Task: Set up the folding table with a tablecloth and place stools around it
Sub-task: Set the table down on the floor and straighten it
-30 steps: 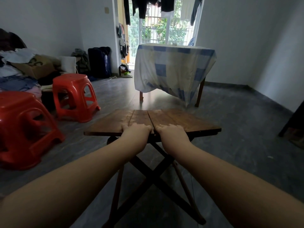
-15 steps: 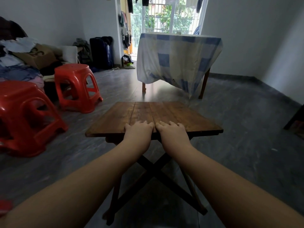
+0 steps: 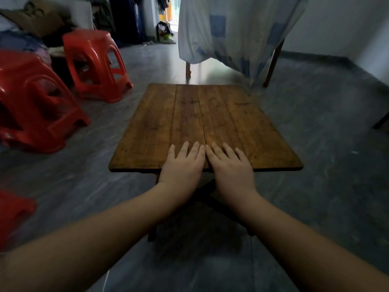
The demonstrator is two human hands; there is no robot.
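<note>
The wooden folding table (image 3: 210,114) stands unfolded in the middle of the floor, its plank top bare and level. My left hand (image 3: 183,165) and my right hand (image 3: 229,165) lie side by side, palms down, on the near edge of the top with fingers straight. Dark crossed legs (image 3: 208,192) show under the near edge between my wrists. Two red plastic stools stand to the left, one close (image 3: 33,102) and one farther back (image 3: 94,64). A third red stool's corner (image 3: 12,211) shows at the lower left.
Another table draped with a white and blue checked cloth (image 3: 235,28) stands straight beyond the folding table. Piled clothes and a cardboard box (image 3: 31,20) fill the far left corner. A dark suitcase (image 3: 126,17) stands by the wall. Grey floor lies to the right.
The view has tilted down and closer over the table. My fingers, curled on the near edge before, now lie flat on the top. The tabletop looks level now.
</note>
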